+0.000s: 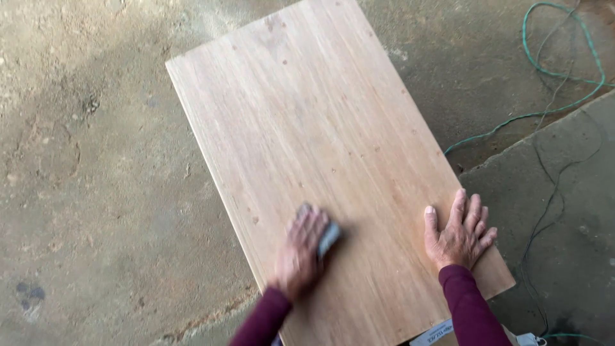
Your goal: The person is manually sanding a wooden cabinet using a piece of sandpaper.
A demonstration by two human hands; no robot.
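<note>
wooden board (320, 147) lying flat over the concrete floor (96, 192)
left hand (301, 247) blurred, fingers clamped on a grey sanding block (329, 238) near its near edge; right hand (458, 234) pressed flat, fingers spread, at the right edge

A rough, dusty concrete floor (96, 160) carries everything here. A large pale wooden board (307, 134) lies over it, slanted, stretching away from the fingers (462, 205) toward the far side. Whether the board rests flat on the floor or on something beneath it cannot be told. Beyond and to the outer side of the right fingers, a thin green cord (544, 64) loops across the floor, and a darker thin wire (551, 198) trails nearby over a raised grey slab (564, 243).
</note>
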